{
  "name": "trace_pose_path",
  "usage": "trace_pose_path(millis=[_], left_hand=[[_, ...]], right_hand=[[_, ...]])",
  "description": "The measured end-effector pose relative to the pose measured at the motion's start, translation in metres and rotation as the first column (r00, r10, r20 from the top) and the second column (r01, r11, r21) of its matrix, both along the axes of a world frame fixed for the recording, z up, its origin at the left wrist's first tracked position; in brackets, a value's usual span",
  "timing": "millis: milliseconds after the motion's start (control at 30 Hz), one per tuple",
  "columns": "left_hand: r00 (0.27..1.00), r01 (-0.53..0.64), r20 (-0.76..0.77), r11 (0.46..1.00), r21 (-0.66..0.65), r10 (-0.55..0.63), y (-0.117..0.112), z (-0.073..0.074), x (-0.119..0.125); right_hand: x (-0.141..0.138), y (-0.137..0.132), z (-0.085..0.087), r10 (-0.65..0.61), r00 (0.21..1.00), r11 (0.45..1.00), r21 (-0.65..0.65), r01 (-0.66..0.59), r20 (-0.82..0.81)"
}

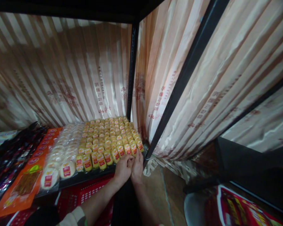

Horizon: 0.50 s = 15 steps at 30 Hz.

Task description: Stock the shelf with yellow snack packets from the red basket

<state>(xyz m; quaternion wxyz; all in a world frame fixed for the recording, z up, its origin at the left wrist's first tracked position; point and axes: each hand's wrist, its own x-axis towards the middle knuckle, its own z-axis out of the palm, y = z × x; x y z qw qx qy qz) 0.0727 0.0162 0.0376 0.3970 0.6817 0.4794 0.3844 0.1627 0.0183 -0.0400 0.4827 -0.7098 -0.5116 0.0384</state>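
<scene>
Where the shelf [85, 178] ends at its front right corner, the two hands meet, side by side and touching each other. The left hand [123, 169] is curled up, with its fingers [130, 160] bent in tight against the front row of little yellow packets [108, 135]. It may be pinching one of them, but the bent fingers hide that, so I cannot tell. The right hand [137, 168] is more open. Its fingers point up, close together and mostly straight, and the tips touch the yellow packet at the very corner. It is not wrapped around anything. A pale sleeve [73, 216] shows on the left arm, low down.

The yellow packets lie flat in many neat rows. They fill the right part of the shelf, from the front edge back to the striped curtain [61, 78]. Just left of them lie round white packets [61, 150] with red labels, also in rows. Next come flat orange packets [30, 175], and then dark shiny packets [11, 150] at the far left.

Under the shelf, just beside the left arm, sits a red basket [89, 193] with holes in its wall. What is inside it is too dark to see. A black post [132, 72] stands at the back corner of the shelf.
</scene>
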Motion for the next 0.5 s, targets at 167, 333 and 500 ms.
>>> trace_pose_path(millis=[167, 333, 500], left_hand=[[0.962, 0.2, -0.238, 0.937, 0.287, -0.132, -0.004, 0.008, -0.001], [0.874, 0.3, -0.469, 0.9, 0.317, -0.126, 0.001, 0.004, -0.001], [0.829, 0.332, -0.545, 0.896, 0.297, -0.126, 0.004, -0.003, -0.001]], right_hand=[[0.002, -0.001, -0.02, 0.016, 0.995, 0.996, 0.083, -0.024, 0.102], [0.001, -0.005, -0.019, -0.018, 0.99, 0.993, 0.118, 0.002, 0.138], [0.003, -0.003, -0.019, -0.019, 0.998, 0.987, 0.163, 0.01, 0.054]])
